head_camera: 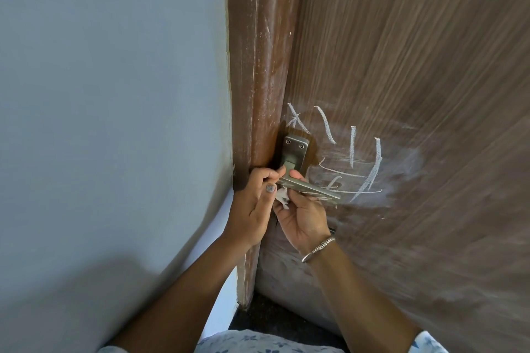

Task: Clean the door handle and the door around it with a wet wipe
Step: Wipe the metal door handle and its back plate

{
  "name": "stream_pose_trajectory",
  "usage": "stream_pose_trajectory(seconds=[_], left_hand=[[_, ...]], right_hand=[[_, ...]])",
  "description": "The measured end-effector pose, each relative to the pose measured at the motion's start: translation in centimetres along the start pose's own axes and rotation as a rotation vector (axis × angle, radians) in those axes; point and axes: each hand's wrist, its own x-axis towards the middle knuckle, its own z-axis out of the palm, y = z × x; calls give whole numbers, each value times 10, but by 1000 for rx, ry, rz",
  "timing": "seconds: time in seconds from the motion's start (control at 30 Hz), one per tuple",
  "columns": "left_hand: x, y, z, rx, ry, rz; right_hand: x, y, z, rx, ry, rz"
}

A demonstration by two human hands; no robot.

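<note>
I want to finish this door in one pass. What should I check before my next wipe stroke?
1. Wet wipe in hand: ok, the left hand pinches it under the lever.
2. Door handle steadied: ok, the right hand grips the lever.
3. Chalk marks off the door: not ok, plainly there.
4. Backplate wiped: cannot tell.
5. Wipe wet enough: cannot tell.

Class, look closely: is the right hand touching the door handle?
Touching. In the head view the right hand grips the door handle, thumb on top of the lever, fingers curled underneath.
</note>
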Motion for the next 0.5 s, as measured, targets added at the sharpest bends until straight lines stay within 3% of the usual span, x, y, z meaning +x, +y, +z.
stream_pose_trajectory(seconds=[0.13,0.3,0.5], left_hand=[[0,1,-1,-9,-15,-16],[0,1,-2,15,-8,-16],[0,0,-1,14,-10,-4]], right_hand=[[-1,0,1,48,3,-38],[-2,3,-4,37,139,-38],[0,-3,1,-102,-15,-35]])
